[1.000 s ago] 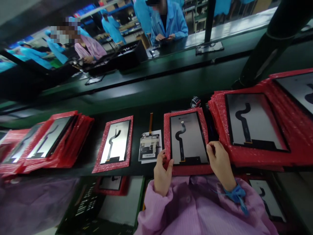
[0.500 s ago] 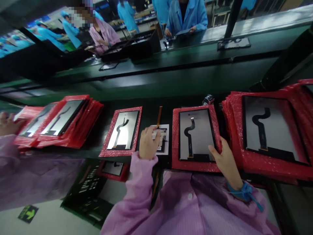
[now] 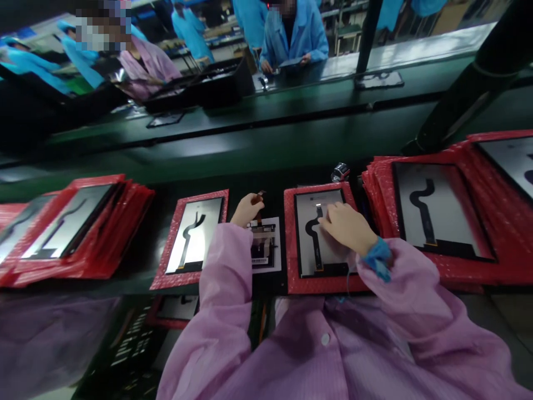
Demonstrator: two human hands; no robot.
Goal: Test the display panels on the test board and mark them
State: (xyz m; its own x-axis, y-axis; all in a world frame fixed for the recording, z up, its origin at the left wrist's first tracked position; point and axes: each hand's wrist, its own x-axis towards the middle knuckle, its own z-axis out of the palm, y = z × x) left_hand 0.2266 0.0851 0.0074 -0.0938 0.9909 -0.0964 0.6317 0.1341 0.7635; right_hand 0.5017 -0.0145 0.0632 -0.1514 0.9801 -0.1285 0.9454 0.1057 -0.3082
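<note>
My left hand [image 3: 247,210] pinches the end of an orange ribbon cable, above a small board on a white sheet [image 3: 272,238]. My right hand [image 3: 350,225] is over a screen panel [image 3: 306,228], its fingertips near the top of the black curved cable; what they grip, if anything, is hidden. That panel lies on a red bubble-wrap sheet [image 3: 292,266]. Left of the board, another panel [image 3: 212,216] with a curved black cable rests on red wrap.
Stacks of panels in red wrap stand at left [image 3: 120,233] and right [image 3: 375,183]. A small metallic object [image 3: 340,172] lies behind the middle. A dark post [image 3: 453,105] rises at right. People in blue and pink work across the green bench [image 3: 250,139].
My left hand has moved up to the ribbon cable's end and taken it. My right hand has left the panel's right edge for its upper part. The camera view has shifted right.
</note>
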